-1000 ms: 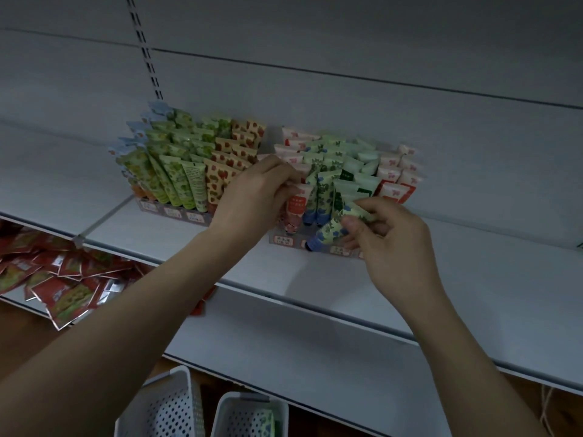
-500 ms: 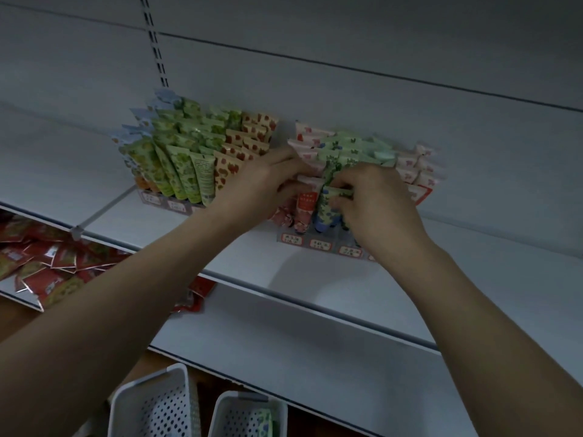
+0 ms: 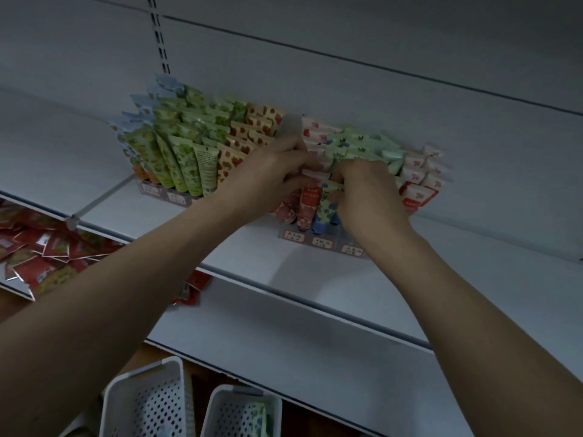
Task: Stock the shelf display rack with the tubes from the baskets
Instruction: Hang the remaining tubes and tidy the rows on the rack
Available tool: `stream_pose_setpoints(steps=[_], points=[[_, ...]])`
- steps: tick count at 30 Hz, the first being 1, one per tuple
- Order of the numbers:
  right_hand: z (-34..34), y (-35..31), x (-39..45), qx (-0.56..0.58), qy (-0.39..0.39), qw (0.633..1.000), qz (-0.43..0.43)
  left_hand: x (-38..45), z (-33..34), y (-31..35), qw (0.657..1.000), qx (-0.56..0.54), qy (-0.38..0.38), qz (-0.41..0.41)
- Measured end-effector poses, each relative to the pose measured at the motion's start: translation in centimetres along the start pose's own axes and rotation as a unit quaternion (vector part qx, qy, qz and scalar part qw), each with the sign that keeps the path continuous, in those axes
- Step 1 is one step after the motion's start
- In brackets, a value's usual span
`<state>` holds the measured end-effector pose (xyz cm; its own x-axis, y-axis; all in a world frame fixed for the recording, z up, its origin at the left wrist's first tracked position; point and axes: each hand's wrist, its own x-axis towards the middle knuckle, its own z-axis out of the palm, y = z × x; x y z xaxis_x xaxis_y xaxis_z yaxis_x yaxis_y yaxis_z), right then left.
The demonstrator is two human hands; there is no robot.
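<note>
Both bare arms reach up and forward, hands meeting side by side.

The left hand (image 3: pixel 271 171) comes in from the lower left, forearm rising diagonally, wrist straight, back of the hand toward the camera, fingers curled forward and pinched together at the tips. The right hand (image 3: pixel 362 190) comes from the lower right, forearm angled up and left, knuckles up, fingers bent downward and pinching. The two hands' fingertips are nearly touching.
</note>
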<state>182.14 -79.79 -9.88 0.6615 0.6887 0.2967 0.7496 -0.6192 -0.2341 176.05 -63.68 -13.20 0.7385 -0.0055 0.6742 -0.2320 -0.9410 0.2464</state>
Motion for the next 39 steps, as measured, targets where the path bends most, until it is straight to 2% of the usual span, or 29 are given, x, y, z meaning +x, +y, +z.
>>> stream_pose_setpoints(steps=[5,10,15,18,21,25,29,34,36,38,39], points=[[-0.2,0.5,0.7,0.005,-0.012,1.000,-0.007,0.1,0.0,-0.2,1.000,0.001,-0.010,0.004],[0.1,-1.0,0.7,-0.033,-0.036,0.998,-0.028,-0.1,0.0,-0.4,0.999,-0.011,0.024,0.023],[0.1,-0.3,1.1,-0.012,-0.060,0.998,-0.014,0.0,0.0,-0.7,0.999,-0.008,0.030,0.041],[0.2,0.0,-0.2,0.040,0.028,0.998,-0.045,0.0,0.0,-0.6,0.998,-0.017,0.052,0.025],[-1.0,-0.8,-0.6,0.082,0.118,0.988,-0.061,0.0,-0.3,0.3,0.993,-0.042,0.107,-0.027],[-0.7,-3.3,-0.4,0.169,0.065,0.979,-0.095,0.6,-0.5,1.5,0.956,-0.136,0.219,-0.140],[1.2,-4.5,0.2,0.197,0.031,0.976,-0.084,1.7,0.2,1.8,0.907,-0.211,0.299,-0.209],[2.0,-4.9,1.6,0.104,-0.002,0.991,-0.082,3.0,0.5,2.5,0.856,-0.258,0.366,-0.257],[1.6,-5.2,2.1,0.014,-0.014,0.996,-0.085,2.2,0.5,2.0,0.835,-0.265,0.384,-0.291],[0.8,-5.4,2.3,-0.084,0.003,0.991,-0.101,0.2,0.1,1.6,0.840,-0.270,0.362,-0.300],[0.4,-5.4,2.5,-0.107,0.004,0.988,-0.109,-1.0,-0.1,1.6,0.862,-0.257,0.336,-0.280]])
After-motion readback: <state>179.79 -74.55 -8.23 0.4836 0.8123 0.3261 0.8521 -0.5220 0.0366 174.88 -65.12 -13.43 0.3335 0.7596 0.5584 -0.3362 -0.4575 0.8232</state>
